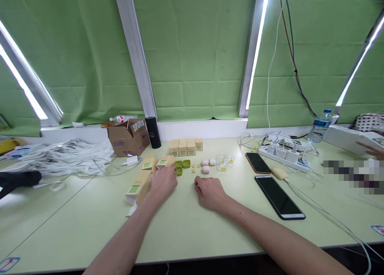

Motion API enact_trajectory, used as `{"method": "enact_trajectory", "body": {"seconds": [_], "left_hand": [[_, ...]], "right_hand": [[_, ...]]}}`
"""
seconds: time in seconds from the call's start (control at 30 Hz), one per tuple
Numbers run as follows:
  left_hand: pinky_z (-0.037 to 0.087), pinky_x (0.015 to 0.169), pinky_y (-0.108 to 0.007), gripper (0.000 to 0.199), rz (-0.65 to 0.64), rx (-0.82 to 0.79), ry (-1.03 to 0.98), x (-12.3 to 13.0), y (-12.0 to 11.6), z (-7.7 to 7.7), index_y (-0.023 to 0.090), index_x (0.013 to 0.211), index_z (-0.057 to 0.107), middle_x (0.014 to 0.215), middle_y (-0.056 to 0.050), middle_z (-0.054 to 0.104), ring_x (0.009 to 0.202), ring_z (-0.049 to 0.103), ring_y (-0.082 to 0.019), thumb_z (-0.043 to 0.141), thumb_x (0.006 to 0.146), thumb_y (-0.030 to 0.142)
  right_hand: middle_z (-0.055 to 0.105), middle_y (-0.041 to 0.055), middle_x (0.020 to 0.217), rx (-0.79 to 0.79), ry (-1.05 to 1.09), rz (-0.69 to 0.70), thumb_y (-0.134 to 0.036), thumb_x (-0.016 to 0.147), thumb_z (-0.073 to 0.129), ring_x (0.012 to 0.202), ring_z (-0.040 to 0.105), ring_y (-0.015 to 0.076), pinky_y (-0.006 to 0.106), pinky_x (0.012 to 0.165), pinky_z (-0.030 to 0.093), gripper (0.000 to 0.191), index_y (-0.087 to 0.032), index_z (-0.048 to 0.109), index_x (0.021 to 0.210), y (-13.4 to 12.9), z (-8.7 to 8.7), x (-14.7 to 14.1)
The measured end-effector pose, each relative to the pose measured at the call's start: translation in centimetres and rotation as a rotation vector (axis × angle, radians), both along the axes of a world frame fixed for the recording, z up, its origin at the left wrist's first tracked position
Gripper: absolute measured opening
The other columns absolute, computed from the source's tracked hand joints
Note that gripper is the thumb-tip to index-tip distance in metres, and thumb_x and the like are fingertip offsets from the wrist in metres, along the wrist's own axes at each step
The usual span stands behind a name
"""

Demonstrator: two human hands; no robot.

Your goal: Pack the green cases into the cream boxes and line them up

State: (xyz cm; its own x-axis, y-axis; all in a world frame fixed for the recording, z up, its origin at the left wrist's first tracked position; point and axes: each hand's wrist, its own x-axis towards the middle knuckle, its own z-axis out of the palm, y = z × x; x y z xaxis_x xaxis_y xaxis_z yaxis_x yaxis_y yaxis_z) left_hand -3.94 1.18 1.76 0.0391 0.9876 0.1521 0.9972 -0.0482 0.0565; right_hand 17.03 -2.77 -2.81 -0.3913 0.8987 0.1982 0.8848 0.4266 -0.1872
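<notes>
My left hand (pixel 163 183) rests beside the small green trays (pixel 179 171), its fingers bent near them and the beige boxes (pixel 165 161); whether it holds anything is hidden. On the bare table my right hand (pixel 210 192) lies with its fingers curled in, nothing visible in them. Between and beyond the hands stand tiny yellow pieces (pixel 193 170), pale pink cylinders (pixel 205 169) and clear cups with yellow inside (pixel 222 168). Larger beige boxes with green labels (pixel 135 189) lie by my left wrist. Several small beige boxes (pixel 183 147) stand in a row at the back.
An open cardboard box (pixel 129 141) and a black cylinder (pixel 153 133) stand at the back left, near white straps (pixel 66 159). Two phones (pixel 280 197), a power strip (pixel 283 157), cables and a water bottle (pixel 321 127) are right. Another person's hand (pixel 372 150) shows far right.
</notes>
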Motion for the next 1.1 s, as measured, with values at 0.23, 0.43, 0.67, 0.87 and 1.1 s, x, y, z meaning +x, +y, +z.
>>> {"method": "enact_trajectory", "body": {"seconds": [0.23, 0.43, 0.67, 0.87, 1.1], "left_hand": [[0.052, 0.087, -0.043, 0.028, -0.044, -0.081, 0.054, 0.5, 1.3, 0.5, 0.021, 0.11, 0.077, 0.111, -0.017, 0.078, 0.106, 0.072, -0.036, 0.057, 0.09, 0.019], [0.051, 0.084, -0.043, 0.022, -0.078, -0.086, 0.052, 1.3, 1.8, 0.9, 0.022, 0.101, 0.079, 0.106, -0.016, 0.079, 0.101, 0.073, -0.037, 0.062, 0.088, 0.023], [0.051, 0.082, -0.043, 0.027, -0.061, -0.039, 0.047, 0.5, 1.2, -0.5, 0.02, 0.104, 0.077, 0.103, -0.017, 0.078, 0.097, 0.073, -0.035, 0.056, 0.087, 0.018], [0.047, 0.076, -0.039, 0.027, -0.122, 0.01, 0.03, 0.8, 0.2, -0.3, 0.02, 0.098, 0.078, 0.098, -0.016, 0.078, 0.092, 0.073, -0.035, 0.051, 0.093, 0.019], [0.036, 0.062, -0.032, 0.027, -0.353, 0.185, 0.059, 2.9, -2.0, -0.3, 0.02, 0.091, 0.074, 0.081, -0.012, 0.076, 0.074, 0.07, -0.027, 0.048, 0.095, 0.016]], "right_hand": [[0.079, 0.0069, 0.095, -0.02, -0.031, -0.005, -0.019, 0.097, 0.052, 0.077, 0.071, 0.0233, 0.031, 0.06, 0.027, 0.013, -0.021, 0.06, 0.106, -0.1, 0.3, -0.1], [0.079, 0.0081, 0.096, -0.015, -0.01, -0.013, -0.022, 0.099, 0.051, 0.08, 0.073, 0.0244, 0.031, 0.062, 0.028, 0.015, -0.021, 0.061, 0.11, 0.0, 0.2, -0.1], [0.079, 0.0085, 0.094, -0.004, 0.04, -0.003, -0.025, 0.098, 0.053, 0.078, 0.072, 0.0257, 0.031, 0.063, 0.03, 0.021, -0.021, 0.062, 0.117, 0.3, -0.3, 0.1], [0.077, 0.0056, 0.096, 0.048, 0.289, -0.016, -0.018, 0.096, 0.057, 0.083, 0.071, 0.0234, 0.031, 0.068, 0.037, 0.022, -0.022, 0.061, 0.117, 0.9, -1.1, 0.8], [0.068, 0.0094, 0.128, 0.122, 0.709, 0.026, -0.015, 0.09, 0.062, 0.073, 0.066, 0.0168, 0.039, 0.079, 0.055, 0.047, -0.024, 0.053, 0.135, 2.3, -2.4, 1.6]]}}
